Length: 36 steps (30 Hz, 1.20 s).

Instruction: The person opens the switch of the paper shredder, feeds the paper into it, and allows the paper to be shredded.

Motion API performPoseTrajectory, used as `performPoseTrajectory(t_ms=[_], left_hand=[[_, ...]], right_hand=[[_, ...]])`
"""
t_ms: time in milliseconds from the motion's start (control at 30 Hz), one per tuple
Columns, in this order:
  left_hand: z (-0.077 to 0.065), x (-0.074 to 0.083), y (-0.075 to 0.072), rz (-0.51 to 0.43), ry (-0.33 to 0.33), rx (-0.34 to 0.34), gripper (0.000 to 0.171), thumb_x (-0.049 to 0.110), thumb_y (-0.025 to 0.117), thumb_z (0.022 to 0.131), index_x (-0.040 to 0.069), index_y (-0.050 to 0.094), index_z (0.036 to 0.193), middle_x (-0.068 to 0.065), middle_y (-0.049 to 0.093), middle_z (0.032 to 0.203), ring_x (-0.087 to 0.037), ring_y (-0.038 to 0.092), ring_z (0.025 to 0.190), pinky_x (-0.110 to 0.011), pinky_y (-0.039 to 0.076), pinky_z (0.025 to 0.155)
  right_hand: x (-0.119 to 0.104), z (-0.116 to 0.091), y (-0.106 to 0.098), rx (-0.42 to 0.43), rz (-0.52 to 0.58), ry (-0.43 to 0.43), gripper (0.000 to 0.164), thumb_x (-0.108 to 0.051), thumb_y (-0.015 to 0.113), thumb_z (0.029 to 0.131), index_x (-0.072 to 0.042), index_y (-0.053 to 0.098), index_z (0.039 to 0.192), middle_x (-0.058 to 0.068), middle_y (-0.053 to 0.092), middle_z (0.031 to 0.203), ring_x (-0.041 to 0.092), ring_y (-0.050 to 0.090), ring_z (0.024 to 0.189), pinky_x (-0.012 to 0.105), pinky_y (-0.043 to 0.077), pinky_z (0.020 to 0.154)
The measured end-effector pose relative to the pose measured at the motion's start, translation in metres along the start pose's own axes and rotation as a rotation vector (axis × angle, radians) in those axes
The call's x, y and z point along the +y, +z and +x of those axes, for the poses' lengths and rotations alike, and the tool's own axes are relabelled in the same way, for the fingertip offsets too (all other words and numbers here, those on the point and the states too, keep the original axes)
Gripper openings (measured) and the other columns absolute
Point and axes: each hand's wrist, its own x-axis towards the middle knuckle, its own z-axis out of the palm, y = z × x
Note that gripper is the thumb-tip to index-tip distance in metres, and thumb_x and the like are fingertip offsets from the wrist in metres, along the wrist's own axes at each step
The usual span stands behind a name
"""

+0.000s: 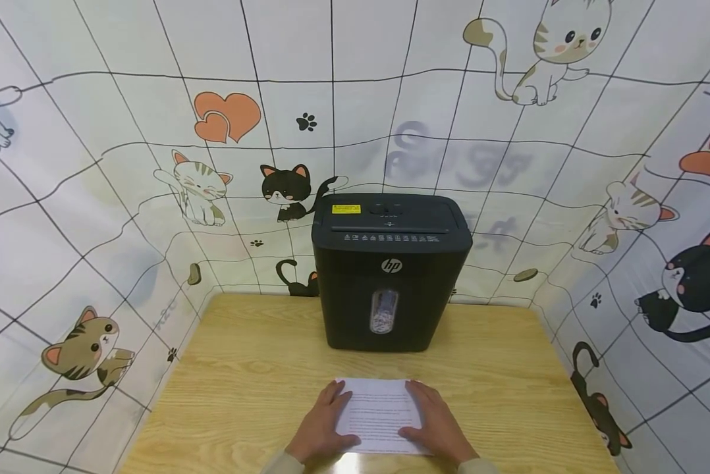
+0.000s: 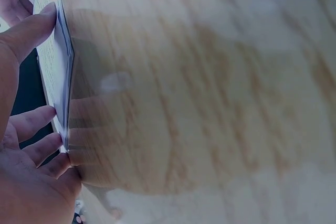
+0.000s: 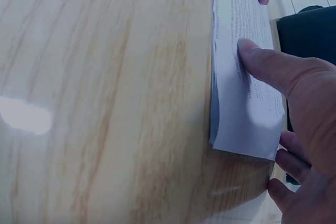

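Note:
A small stack of printed paper (image 1: pixel 381 416) lies on the table, lines of text facing up. My left hand (image 1: pixel 324 422) holds it along the left side and my right hand (image 1: pixel 439 426) along the right. In the left wrist view, the left thumb (image 2: pixel 37 27) is on the top sheet and the fingers (image 2: pixel 39 124) meet the stack's edge. The right wrist view has the right thumb (image 3: pixel 262 64) on the printed face, with the other fingers (image 3: pixel 291 163) beside and partly behind the edge. Several layered sheets show at the stack's near edge.
Behind the paper stands a black HP paper shredder (image 1: pixel 390 276), with a slot on top and paper shreds visible through its front window (image 1: pixel 384 313). White cloth (image 1: pixel 367 105) printed with cats and grid lines surrounds the wooden table (image 1: pixel 242 355) at the back and both sides.

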Motion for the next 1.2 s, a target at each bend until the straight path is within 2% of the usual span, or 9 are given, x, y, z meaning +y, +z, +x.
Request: performPoseTrajectory(t_ms=[200,333,433,633,800,1000,1200], left_hand=[[0.001,0.001,0.000,-0.023,-0.047,-0.032,0.093,0.059,0.077,0.063,0.016,0.045,0.139,-0.005,0.029,0.153,-0.031,0.023,0.141,-0.048,0.040,0.101],[0.003,0.002,-0.001,-0.025,-0.078,-0.047,0.092,0.058,0.078,0.062,0.018,0.045,0.139,-0.002,0.027,0.154,-0.029,0.021,0.142,-0.048,0.040,0.101],[0.003,0.002,0.000,-0.034,-0.084,-0.043,0.092,0.057,0.078,0.062,0.018,0.046,0.139,-0.002,0.027,0.154,-0.029,0.021,0.142,-0.049,0.039,0.102],[0.003,0.003,0.003,-0.049,-0.107,-0.057,0.093,0.058,0.078,0.061,0.020,0.046,0.139,-0.003,0.027,0.154,-0.030,0.021,0.142,-0.050,0.037,0.103],[0.002,0.002,0.004,-0.048,-0.103,-0.049,0.092,0.057,0.079,0.061,0.020,0.046,0.138,-0.003,0.028,0.153,-0.031,0.021,0.142,-0.050,0.037,0.103],[0.001,0.002,0.003,-0.040,-0.092,-0.045,0.092,0.057,0.078,0.061,0.018,0.046,0.138,-0.004,0.029,0.153,-0.032,0.023,0.140,-0.051,0.039,0.101],[0.003,0.003,0.003,-0.046,-0.120,-0.057,0.092,0.057,0.079,0.061,0.020,0.047,0.138,-0.001,0.028,0.153,-0.029,0.022,0.142,-0.049,0.038,0.103]], right_hand=[[-0.003,0.005,-0.003,-0.013,0.043,0.065,0.092,-0.036,0.086,0.062,-0.015,0.042,0.141,0.003,0.046,0.140,0.026,0.041,0.128,0.046,0.034,0.105],[-0.003,0.012,-0.007,0.003,0.025,0.009,0.087,-0.032,0.086,0.061,-0.012,0.048,0.136,0.004,0.052,0.132,0.025,0.045,0.121,0.045,0.037,0.102],[-0.001,0.018,-0.008,0.006,-0.034,-0.053,0.083,-0.033,0.087,0.059,-0.008,0.053,0.131,0.005,0.055,0.125,0.024,0.047,0.114,0.043,0.040,0.098],[-0.002,0.024,-0.010,-0.063,-0.058,-0.034,0.079,-0.030,0.086,0.060,-0.003,0.056,0.127,0.005,0.053,0.119,0.025,0.047,0.110,0.045,0.044,0.093],[-0.007,0.023,-0.009,-0.099,-0.045,-0.032,0.076,-0.025,0.084,0.064,0.000,0.054,0.129,0.009,0.050,0.119,0.027,0.050,0.111,0.047,0.042,0.095],[-0.013,0.020,-0.006,-0.060,-0.025,-0.007,0.074,-0.017,0.082,0.064,0.002,0.054,0.128,0.011,0.050,0.121,0.028,0.050,0.110,0.048,0.042,0.094],[-0.015,0.019,-0.003,-0.052,-0.037,0.036,0.075,-0.016,0.080,0.064,0.000,0.052,0.131,0.017,0.046,0.134,0.038,0.045,0.121,0.052,0.038,0.099]])
